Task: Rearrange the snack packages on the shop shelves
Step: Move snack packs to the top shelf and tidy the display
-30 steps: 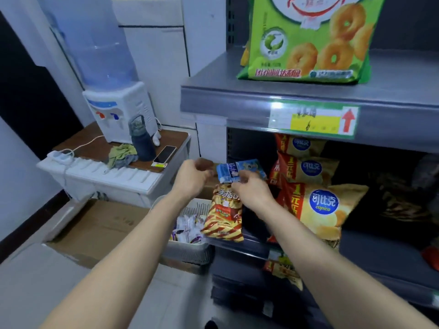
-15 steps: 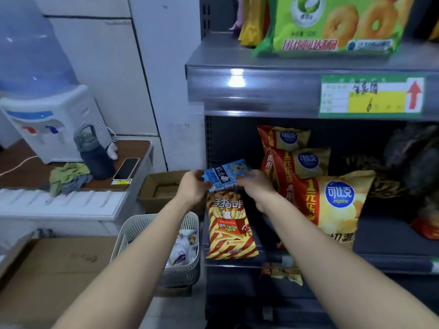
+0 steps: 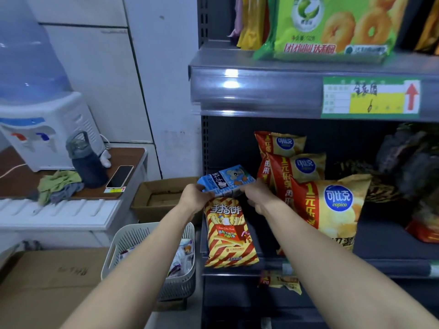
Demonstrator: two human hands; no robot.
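Both hands hold a small blue snack packet at the left end of the middle shelf. My left hand grips its left edge and my right hand its right edge. Under the blue packet a red and yellow striped snack bag stands upright, its top pinched by my fingers. To the right, three red and yellow chip bags stand one behind another. A green bag with ring snacks stands on the upper shelf.
A grey basket holding small packets sits on the floor left of the shelving. Behind it is an open cardboard box, and another box lies lower left. A side table carries a water dispenser, bottle, cloth and phone.
The view has swung right and closer to the shelf. The striped bag has come upright at the shelf front, and both hands have stayed on the blue packet.
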